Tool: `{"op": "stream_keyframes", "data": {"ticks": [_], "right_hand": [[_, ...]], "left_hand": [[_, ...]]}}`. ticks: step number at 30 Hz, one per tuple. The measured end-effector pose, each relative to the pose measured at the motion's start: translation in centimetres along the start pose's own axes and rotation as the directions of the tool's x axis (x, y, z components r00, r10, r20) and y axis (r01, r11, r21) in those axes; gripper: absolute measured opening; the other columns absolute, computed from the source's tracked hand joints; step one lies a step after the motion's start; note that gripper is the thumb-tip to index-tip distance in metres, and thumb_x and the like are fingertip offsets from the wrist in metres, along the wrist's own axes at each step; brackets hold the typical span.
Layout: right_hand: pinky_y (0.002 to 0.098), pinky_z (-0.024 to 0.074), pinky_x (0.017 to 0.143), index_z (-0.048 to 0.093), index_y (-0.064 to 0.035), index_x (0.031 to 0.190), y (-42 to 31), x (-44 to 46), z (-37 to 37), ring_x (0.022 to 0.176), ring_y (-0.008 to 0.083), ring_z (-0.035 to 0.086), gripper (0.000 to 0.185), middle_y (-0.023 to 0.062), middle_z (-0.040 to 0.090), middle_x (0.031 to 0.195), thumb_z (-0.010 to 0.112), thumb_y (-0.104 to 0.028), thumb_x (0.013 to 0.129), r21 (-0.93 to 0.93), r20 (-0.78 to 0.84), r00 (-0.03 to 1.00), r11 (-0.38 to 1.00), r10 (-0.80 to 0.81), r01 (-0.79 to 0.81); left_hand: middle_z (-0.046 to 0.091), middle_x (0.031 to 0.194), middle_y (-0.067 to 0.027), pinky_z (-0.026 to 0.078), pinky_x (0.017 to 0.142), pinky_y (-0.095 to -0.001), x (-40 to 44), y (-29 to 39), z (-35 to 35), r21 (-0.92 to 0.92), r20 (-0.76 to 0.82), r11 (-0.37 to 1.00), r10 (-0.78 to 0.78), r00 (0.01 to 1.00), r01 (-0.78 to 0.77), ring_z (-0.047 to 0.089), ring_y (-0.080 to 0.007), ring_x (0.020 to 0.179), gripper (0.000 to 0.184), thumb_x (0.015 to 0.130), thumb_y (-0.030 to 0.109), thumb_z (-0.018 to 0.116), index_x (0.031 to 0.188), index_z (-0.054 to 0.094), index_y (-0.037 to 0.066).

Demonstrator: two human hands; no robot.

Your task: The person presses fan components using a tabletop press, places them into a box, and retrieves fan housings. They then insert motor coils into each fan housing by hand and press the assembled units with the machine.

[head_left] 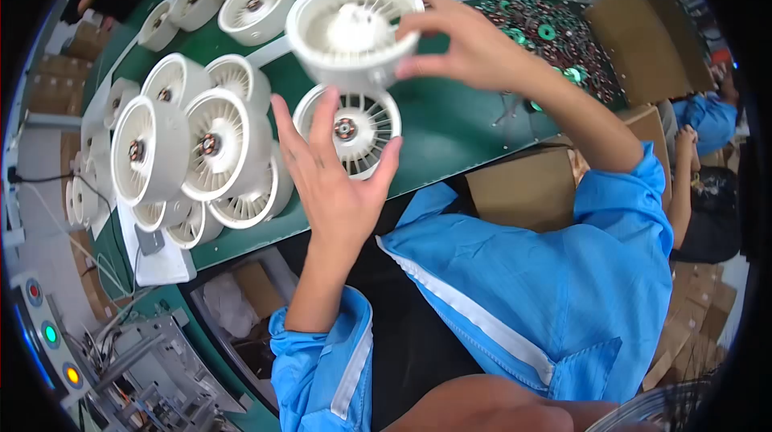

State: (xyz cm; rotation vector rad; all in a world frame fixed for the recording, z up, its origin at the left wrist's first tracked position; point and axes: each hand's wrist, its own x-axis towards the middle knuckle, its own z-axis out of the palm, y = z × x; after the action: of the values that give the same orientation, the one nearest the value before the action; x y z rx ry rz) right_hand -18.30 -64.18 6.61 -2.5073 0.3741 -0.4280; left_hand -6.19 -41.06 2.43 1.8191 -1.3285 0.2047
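A white round fan housing [354, 26] is raised above the green table, tilted so its finned inside shows. My right hand [462, 42] grips its right rim between thumb and fingers. Below it, a second white housing [374, 122] with a dark and copper centre lies on the table. My left hand [334, 175] is spread in front of that lower housing, fingers apart and pointing up; whether the fingertips touch it is unclear. Left of my left hand, several similar housings [227, 143] are stacked on their sides.
More white housings [256, 10] stand along the back left. A pile of small wired parts [547, 38] lies at the right, beside a cardboard box [647, 42]. Other people are at the right edge and upper left. Machinery with lit buttons [50, 331] is lower left.
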Motion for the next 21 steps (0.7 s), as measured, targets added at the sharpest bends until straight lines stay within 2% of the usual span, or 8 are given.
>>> {"op": "stream_keyframes", "data": {"ticks": [3,5,7,9,13,15,19,21], "right_hand": [[0.0430,0.0452,0.109,0.073,-0.0118,0.114,-2.2,-4.8,-1.8,0.130,0.0378,0.055,0.039,0.0188,0.056,0.139,0.088,-0.023,0.080,0.057,-0.024,0.977,0.975,-0.212,0.213],[0.0411,0.0483,0.105,0.072,-0.0103,0.123,-0.4,-5.8,-4.0,0.127,0.0311,0.059,0.041,0.0174,0.060,0.138,0.084,-0.020,0.085,0.149,0.004,0.952,0.942,-0.305,0.301],[0.0324,0.0531,0.096,0.066,-0.0081,0.132,3.6,-6.3,-6.9,0.114,0.0184,0.065,0.036,0.0121,0.068,0.126,0.071,-0.014,0.097,0.475,0.020,0.983,0.864,0.181,-0.169],[0.0285,0.0527,0.084,0.067,-0.0050,0.126,10.6,-6.3,-8.7,0.092,0.0130,0.065,0.032,0.0053,0.072,0.102,0.071,-0.017,0.096,-0.024,-0.141,0.965,0.974,0.221,-0.226],[0.0371,0.0536,0.084,0.070,-0.0045,0.112,9.2,-8.1,-6.7,0.091,0.0221,0.065,0.041,0.0080,0.069,0.094,0.083,-0.023,0.078,-0.218,0.315,0.922,0.963,0.224,-0.159],[0.0404,0.0531,0.088,0.073,-0.0091,0.109,7.0,-8.2,-5.5,0.103,0.0290,0.065,0.035,0.0098,0.068,0.103,0.082,-0.016,0.076,-0.452,0.373,0.798,0.844,0.473,-0.288],[0.0402,0.0533,0.087,0.073,-0.0082,0.108,8.9,-10.1,-3.4,0.102,0.0303,0.065,0.031,0.0109,0.064,0.108,0.080,-0.014,0.078,-0.544,0.234,0.932,0.831,0.278,-0.112],[0.0408,0.0527,0.086,0.072,-0.0066,0.107,9.1,-10.1,-3.6,0.100,0.0305,0.065,0.030,0.0117,0.063,0.107,0.079,-0.013,0.079,-0.469,0.213,0.945,0.874,0.249,-0.124]], "left_hand": [[0.054,0.132,-0.0232,0.047,0.102,-0.0501,2.4,1.2,0.8,-0.162,-0.030,0.986,0.037,0.999,-0.041,0.058,-0.0424,0.121,0.077,0.066,0.023,0.097,0.129,0.055,0.006],[0.046,0.142,-0.0323,0.048,0.099,-0.0546,2.4,1.1,1.1,-0.161,-0.013,0.982,0.096,0.995,-0.097,0.051,-0.0499,0.128,0.063,0.061,0.026,0.100,0.107,0.060,0.008],[0.048,0.141,-0.0315,0.050,0.097,-0.0537,1.7,1.2,1.2,-0.250,0.084,0.968,0.011,0.996,0.011,0.053,-0.0488,0.125,0.059,0.059,0.027,0.100,0.098,0.060,0.007],[0.047,0.144,-0.0314,0.046,0.099,-0.0557,0.9,1.0,1.6,-0.307,0.179,0.951,0.023,0.984,0.034,0.053,-0.0482,0.124,0.058,0.057,0.031,0.100,0.095,0.063,0.007],[0.046,0.149,-0.0289,0.034,0.104,-0.0545,-0.3,2.4,2.5,-0.105,0.339,0.968,0.249,0.907,-0.226,0.047,-0.0439,0.132,0.058,0.055,0.039,0.096,0.100,0.068,0.014],[0.047,0.148,-0.0283,0.034,0.104,-0.0535,0.4,2.7,3.4,-0.119,0.387,0.965,0.262,0.884,-0.234,0.047,-0.0424,0.130,0.059,0.054,0.038,0.096,0.100,0.068,0.014],[0.052,0.144,-0.0247,0.031,0.111,-0.0589,3.4,1.4,5.0,-0.068,0.514,0.931,0.342,0.787,-0.360,0.050,-0.0433,0.130,0.064,0.056,0.043,0.094,0.107,0.069,0.013],[0.053,0.143,-0.0250,0.027,0.116,-0.0631,4.5,0.5,5.3,-0.006,0.562,0.917,0.333,0.757,-0.399,0.049,-0.0434,0.132,0.045,0.070,0.026,0.087,0.110,0.070,0.012]]}}
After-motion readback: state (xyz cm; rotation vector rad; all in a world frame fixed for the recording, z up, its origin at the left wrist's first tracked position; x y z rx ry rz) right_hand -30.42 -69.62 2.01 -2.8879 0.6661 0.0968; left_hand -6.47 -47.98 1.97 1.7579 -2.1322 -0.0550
